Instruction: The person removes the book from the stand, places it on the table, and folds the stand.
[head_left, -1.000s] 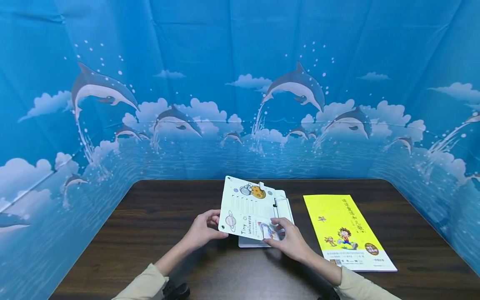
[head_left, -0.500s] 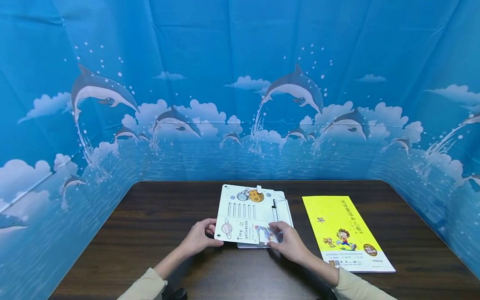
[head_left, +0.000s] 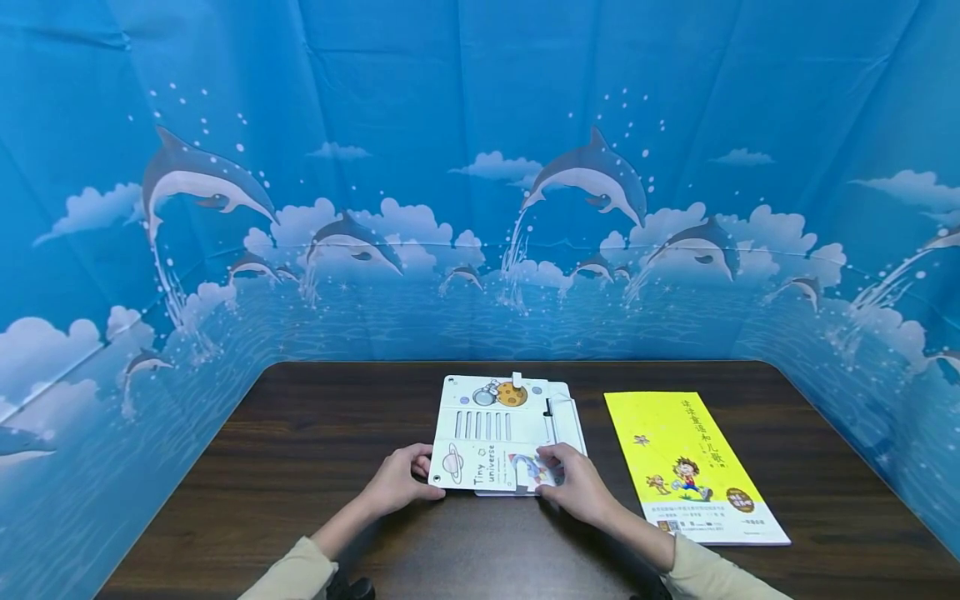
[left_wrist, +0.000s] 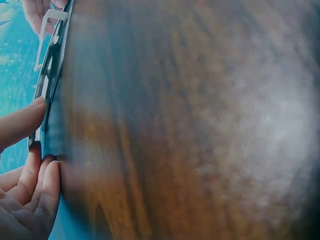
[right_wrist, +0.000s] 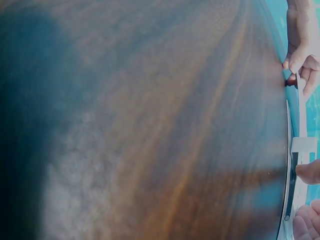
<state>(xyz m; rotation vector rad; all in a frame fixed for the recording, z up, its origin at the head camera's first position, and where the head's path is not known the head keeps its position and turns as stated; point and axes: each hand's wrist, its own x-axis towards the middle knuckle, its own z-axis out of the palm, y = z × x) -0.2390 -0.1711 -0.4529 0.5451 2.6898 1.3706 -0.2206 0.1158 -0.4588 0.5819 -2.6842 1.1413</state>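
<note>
A white folding book stand, printed with an astronaut, planets and the words "Tiny universe", lies nearly flat near the middle of the table. Its printed panel overlaps a white base that shows along the right side. My left hand pinches the panel's lower left corner between thumb and fingers; the left wrist view shows that thumb on the panel's edge. At the lower right, my right hand grips the stand beside the rocket picture, its thumb at the front edge. White page clips stick out from the panel.
To the right of the stand, a yellow book with a cartoon child on its cover lies on the dark wooden table. Behind the table hangs a blue curtain printed with dolphins.
The printed panel, tilted up on its left side a second ago, has come down nearly flat over the base. My left hand has lowered with it; my right hand has barely moved.
</note>
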